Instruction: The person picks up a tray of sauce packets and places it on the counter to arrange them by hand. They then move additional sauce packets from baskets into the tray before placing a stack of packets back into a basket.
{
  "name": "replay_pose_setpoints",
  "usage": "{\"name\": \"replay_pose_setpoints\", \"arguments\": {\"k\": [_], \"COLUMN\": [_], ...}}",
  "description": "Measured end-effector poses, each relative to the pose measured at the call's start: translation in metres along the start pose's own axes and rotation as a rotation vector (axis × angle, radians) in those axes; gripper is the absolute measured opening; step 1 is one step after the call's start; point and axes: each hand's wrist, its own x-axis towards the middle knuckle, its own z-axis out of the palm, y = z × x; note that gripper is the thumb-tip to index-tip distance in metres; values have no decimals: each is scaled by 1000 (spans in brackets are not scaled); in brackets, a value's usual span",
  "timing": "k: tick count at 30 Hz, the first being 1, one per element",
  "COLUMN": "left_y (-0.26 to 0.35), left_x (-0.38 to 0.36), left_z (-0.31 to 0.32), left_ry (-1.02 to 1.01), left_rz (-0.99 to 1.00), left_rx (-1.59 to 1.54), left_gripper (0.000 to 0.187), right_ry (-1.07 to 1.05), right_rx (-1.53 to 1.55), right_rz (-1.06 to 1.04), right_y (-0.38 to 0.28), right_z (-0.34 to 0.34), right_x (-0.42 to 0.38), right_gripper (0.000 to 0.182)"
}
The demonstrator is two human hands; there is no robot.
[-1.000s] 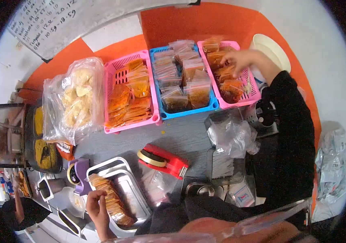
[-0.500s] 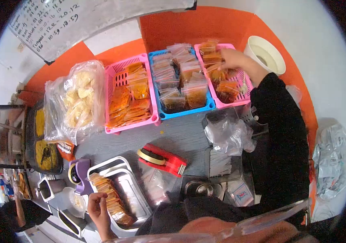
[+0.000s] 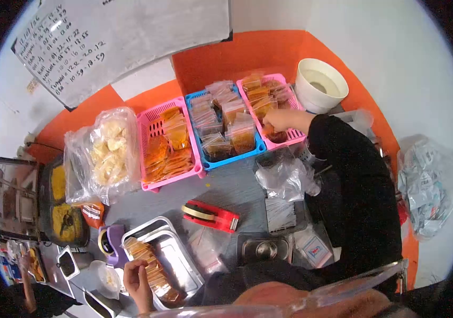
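My right hand (image 3: 278, 121) reaches into the near end of the right pink basket (image 3: 296, 139), its fingers closed on a small clear sachet of brown sauce (image 3: 276, 137). More filled sachets stand in rows behind it. My left hand (image 3: 137, 283), fingers loosely bent and apart, hovers at the left edge of a metal tray (image 3: 193, 267). Nothing shows in it. A row of flat orange-brown sachets (image 3: 155, 273) lies in that tray, close to the left fingertips.
A blue basket (image 3: 217, 165) and another pink basket (image 3: 155, 185) hold more sachets. Bagged pale food (image 3: 111, 151) sits left. A red tape dispenser (image 3: 210, 216), purple tape dispenser (image 3: 116, 245), plastic bags (image 3: 284, 177) and white bucket (image 3: 321, 85) stand around. Another person's arm (image 3: 27, 283) shows lower left.
My right hand has moved toward the near end of the right pink basket. My left hand stays beside the metal tray. The camera view has shifted, showing more of the whiteboard.
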Motion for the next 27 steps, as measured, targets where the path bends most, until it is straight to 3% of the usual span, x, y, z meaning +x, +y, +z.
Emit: {"name": "replay_pose_setpoints", "arguments": {"k": [2, 4, 5, 7, 9, 12, 14, 16, 17, 18, 19, 20, 21, 22, 23, 24, 26, 27], "left_y": [-3, 3, 4, 7, 14, 15, 52, 40, 29, 35, 63, 64, 65, 66, 68, 70, 72, 54], "left_x": [-3, -10, -13, -21, -32, -51, -69, -69, -67, -72, -88, -98, -104, -112, -123, -132, -148, -151], "left_z": [-6, -10, -13, -20, -23, -18, 10, 45, 58, 70, 65, 60, 54, 47, 45, 44, 43, 44], "left_ry": [-2, 11, 18, 20, 28, -25, -140, -374, -597, -659, -553, -558, -504, -448, -207, -210, 40, -47], "left_rz": [80, 68, 89, 109, 126, 132, 137, 184, 79, -230, -420, -424, -243, -63, 47, 57, 815, 828], "left_rx": [17, -17, -50, -84, -102, -80, -133, -500, -727, -1137, -1308, -1301, -1284, -1262, -1015, -1020, -227, -134], "left_gripper": [7, 7, 8, 8, 9, 12, 21, 52, 66, 67, 65, 65, 60, 56, 54, 54, 55, 55], "right_ry": [72, 389, 270, 639, 696, 778, 887, 922, 888, 854, 900, 944, 954, 1012, 1056, 1062, 444, 451], "right_rx": [-90, -39, -142, -90, -21, 320, 343, 328, 316, 304, 155, -3, -4, 154, 305, 295, 1388, 1393], "right_rz": [-50, -306, -33, -28, 43, 137, -59, -435, -516, -596, -667, -737, -732, -542, -353, -356, -361, -360], "right_y": [12, 21, -13, -62, -113, -207, -262, -335, -369, -399, -424, -442, -454, -463, -467, -465, -465, -469], "right_z": [2, -9, -48, -97, -137, -164, -137, -93, -64, -33, 0, 30, 54, 75, 93, 111, 130, 136], "right_x": [8, 12, -13, -59, -105, -168, -177, -185, -188, -188, -185, -181, -183, -186, -187, -180, -174, -179], "right_gripper": [21, 27, 34, 31, 29, 29, 39, 48, 49, 50, 48, 50, 50, 49, 47, 47, 50, 50]}}
